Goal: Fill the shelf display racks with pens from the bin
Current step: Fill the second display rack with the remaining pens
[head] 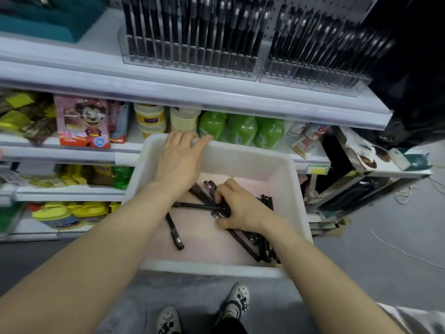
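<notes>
3 green bottles (242,131) are shelved just beyond the left hand (179,162); a pink cartoon box (83,121) is set farther left, 2 white shoes (237,298) below.

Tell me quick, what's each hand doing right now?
Left hand: open, resting on the bin rim.
Right hand: closed around a bunch of pens.

1. The left hand (179,162) lies on the far rim of the bin (285,182), its fingers (178,139) over the edge, with bottles (240,132) on a shelf just beyond them.
2. The right hand (240,209) is inside the bin, fingers curled round pens (207,196) on its floor.
3. A loose pen (174,231) lies left of those fingers, apart.
4. Two display racks (190,60) stand side by side on the top shelf (101,75), above and beyond all the fingers.
</notes>
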Demonstrator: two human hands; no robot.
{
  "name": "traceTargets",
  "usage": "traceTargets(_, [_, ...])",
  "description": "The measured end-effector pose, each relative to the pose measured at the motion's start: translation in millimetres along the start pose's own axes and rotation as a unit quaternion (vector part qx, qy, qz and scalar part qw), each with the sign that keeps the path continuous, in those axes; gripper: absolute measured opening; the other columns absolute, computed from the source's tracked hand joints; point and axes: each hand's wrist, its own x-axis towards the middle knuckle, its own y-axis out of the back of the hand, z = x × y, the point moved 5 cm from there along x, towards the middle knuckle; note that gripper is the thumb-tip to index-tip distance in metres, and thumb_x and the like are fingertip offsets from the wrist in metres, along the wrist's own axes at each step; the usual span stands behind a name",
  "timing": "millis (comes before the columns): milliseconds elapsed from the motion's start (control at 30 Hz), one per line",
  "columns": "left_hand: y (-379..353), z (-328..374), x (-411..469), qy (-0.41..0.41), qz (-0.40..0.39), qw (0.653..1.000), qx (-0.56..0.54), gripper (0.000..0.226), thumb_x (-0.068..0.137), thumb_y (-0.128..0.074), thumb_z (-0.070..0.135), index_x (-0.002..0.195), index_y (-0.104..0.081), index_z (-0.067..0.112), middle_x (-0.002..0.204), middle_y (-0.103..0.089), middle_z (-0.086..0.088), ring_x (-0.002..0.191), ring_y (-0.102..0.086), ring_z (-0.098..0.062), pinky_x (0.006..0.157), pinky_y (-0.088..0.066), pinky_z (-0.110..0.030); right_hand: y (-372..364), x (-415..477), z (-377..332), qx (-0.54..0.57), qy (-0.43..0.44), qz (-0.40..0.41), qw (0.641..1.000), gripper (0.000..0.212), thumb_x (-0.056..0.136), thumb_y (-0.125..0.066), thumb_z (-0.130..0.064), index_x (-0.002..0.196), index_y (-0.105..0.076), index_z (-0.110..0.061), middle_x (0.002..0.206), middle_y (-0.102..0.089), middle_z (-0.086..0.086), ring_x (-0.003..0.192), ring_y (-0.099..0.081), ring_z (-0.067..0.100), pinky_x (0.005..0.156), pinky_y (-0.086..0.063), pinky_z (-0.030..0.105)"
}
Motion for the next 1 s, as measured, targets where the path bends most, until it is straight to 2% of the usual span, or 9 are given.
traceTargets(133, [0,1,0,-0.004,0.016,1.000,-0.004,0.052,0.082,-0.064,0.007,0.132,-0.057,0.018,0.110,-0.057,-0.014,0.102,-0.049,-0.035,0.101,-0.032,-0.045,14,1,24,0.002,-0.064,0.090,0.994,0.036,0.073,-0.075,-0.023,0.101,-0.053,-0.018,0.100,-0.042,-0.002,0.086,-0.050,0.023,0.078,-0.044,0.035])
traceTargets(267, [-2,0,0,0.002,0.016,1.000,-0.007,0.051,0.083,-0.064,0.008,0.132,-0.057,0.020,0.111,-0.057,-0.014,0.103,-0.049,-0.036,0.102,-0.031,-0.044,19,2,29,-0.002,-0.086,0.126,0.988,0.036,0.075,-0.079,-0.029,0.102,-0.057,-0.018,0.097,-0.048,-0.004,0.084,-0.053,0.021,0.079,-0.043,0.034])
traceTargets(367, [-2,-1,1,0.004,0.011,1.000,-0.005,0.052,0.083,-0.063,0.008,0.133,-0.056,0.020,0.111,-0.057,-0.014,0.103,-0.048,-0.036,0.102,-0.030,-0.044,21,2,34,0.014,-0.101,0.147,0.984,0.028,0.076,-0.079,-0.029,0.094,-0.059,-0.021,0.088,-0.054,-0.004,0.079,-0.057,0.022,0.079,-0.045,0.034])
traceTargets(533, [-1,0,1,0.006,0.009,1.000,-0.003,0.052,0.084,-0.063,0.010,0.134,-0.055,0.021,0.111,-0.056,-0.014,0.105,-0.048,-0.036,0.104,-0.029,-0.044,22,3,37,0.020,-0.118,0.161,0.980,0.023,0.075,-0.079,-0.028,0.088,-0.061,-0.024,0.081,-0.060,-0.003,0.075,-0.059,0.021,0.077,-0.049,0.034])
traceTargets(1000, [1,1,0,0.005,0.015,1.000,-0.008,0.054,0.080,-0.065,0.008,0.131,-0.057,0.023,0.110,-0.057,-0.011,0.105,-0.048,-0.034,0.104,-0.033,-0.045,27,1,32,0.012,-0.139,0.154,0.978,0.016,0.074,-0.070,-0.028,0.090,-0.067,-0.025,0.076,-0.062,-0.009,0.078,-0.062,0.019,0.075,-0.052,0.033])
